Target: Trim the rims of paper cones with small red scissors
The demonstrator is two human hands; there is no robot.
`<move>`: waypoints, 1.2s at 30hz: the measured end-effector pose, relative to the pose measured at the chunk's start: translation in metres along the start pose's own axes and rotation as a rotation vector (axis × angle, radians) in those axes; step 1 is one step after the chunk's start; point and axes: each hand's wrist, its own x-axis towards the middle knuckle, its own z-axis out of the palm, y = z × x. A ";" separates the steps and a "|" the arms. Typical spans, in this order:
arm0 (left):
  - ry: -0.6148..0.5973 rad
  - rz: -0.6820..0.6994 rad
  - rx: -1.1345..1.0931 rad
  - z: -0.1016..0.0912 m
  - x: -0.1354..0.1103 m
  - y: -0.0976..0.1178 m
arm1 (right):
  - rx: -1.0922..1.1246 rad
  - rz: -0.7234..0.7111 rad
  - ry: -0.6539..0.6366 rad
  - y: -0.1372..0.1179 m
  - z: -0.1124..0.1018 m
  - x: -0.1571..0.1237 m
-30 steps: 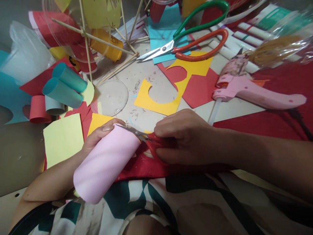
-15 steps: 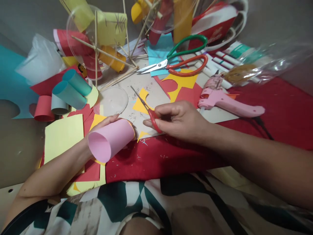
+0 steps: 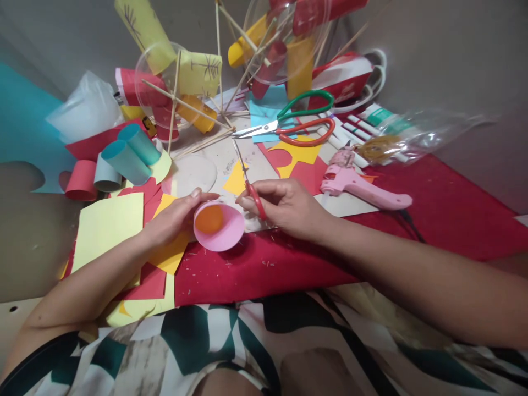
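My left hand (image 3: 177, 214) is closed on a pink paper tube (image 3: 229, 234), thumb on top and fingers partly hidden behind it. The tube's near mouth faces me, and an orange-yellow disc (image 3: 209, 219) shows at its far end. Small red-handled scissors (image 3: 256, 201) are gripped in my right hand (image 3: 289, 206), blades pointing up and away from me. The tips lie near a yellow paper scrap (image 3: 236, 179) on the white board. Only a small gap separates the scissors' handle from the tube.
Large scissors with green and red handles (image 3: 305, 113) lie at the back. A pink glue gun (image 3: 367, 187) rests to the right, beside markers. Teal paper tubes (image 3: 126, 162) and pale yellow sheets (image 3: 109, 228) are on the left. Stick frames with plastic discs (image 3: 175, 96) stand behind.
My left hand has turned the pink tube from lying sideways so that its mouth faces me, bringing it right, closer to the scissors. The view has shifted slightly; the right hand keeps its hold.
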 end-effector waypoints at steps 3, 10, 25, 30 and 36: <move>0.095 0.133 0.250 -0.006 -0.004 0.006 | -0.011 0.005 -0.004 -0.001 0.000 0.000; 0.161 0.435 0.285 -0.012 -0.036 0.023 | 0.017 0.013 0.020 0.001 0.000 -0.003; 0.172 0.791 0.940 0.018 -0.022 0.035 | 0.183 -0.075 0.350 -0.001 -0.008 -0.002; -0.056 0.906 1.353 0.004 -0.006 0.038 | 0.225 -0.180 0.330 -0.004 -0.005 -0.004; -0.176 0.876 1.515 0.013 -0.003 0.047 | 0.278 -0.187 0.306 -0.010 -0.006 -0.005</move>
